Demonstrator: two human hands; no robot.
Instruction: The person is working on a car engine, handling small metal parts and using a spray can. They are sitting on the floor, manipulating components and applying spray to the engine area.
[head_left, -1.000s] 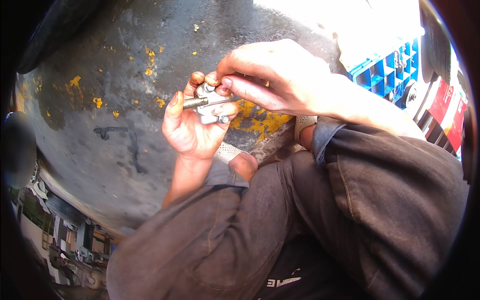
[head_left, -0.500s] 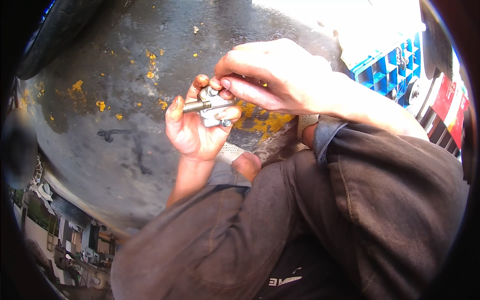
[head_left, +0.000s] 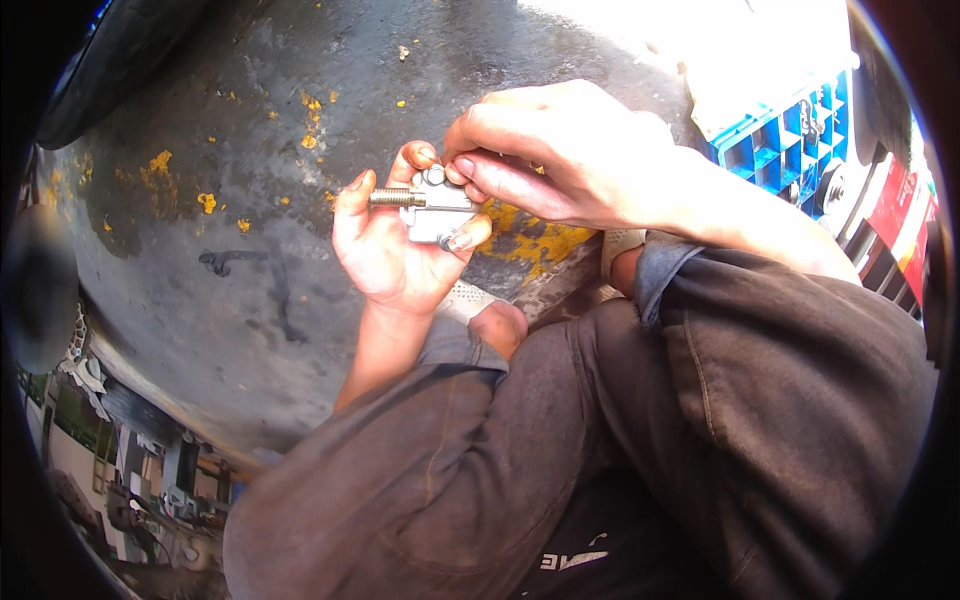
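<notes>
A small silver metal clamp block [head_left: 445, 215] with bolts through it rests in the fingers of my left hand [head_left: 392, 262]. From its left side sticks a threaded rod [head_left: 392, 197], reaching toward my left thumb. A bolt head [head_left: 434, 176] shows at the block's upper edge and another bolt [head_left: 446, 241] at its lower edge. My right hand [head_left: 580, 160] comes in from the right, thumb and forefinger pinched at the block's upper right, close beside the upper bolt. Whatever sits between those fingertips is hidden.
Beneath the hands lies a dark, stained floor [head_left: 240, 300] with yellow paint flecks [head_left: 207, 202]. A blue plastic crate [head_left: 775, 150] stands at the upper right, near a red object [head_left: 895, 215]. My bent legs [head_left: 480, 430] in dark trousers fill the lower part. Machine parts [head_left: 170, 500] show lower left.
The clamp block has tilted slightly in my left hand, its rod now more level. Both hands have shifted a little to the right in view; the right pinch stays at the block.
</notes>
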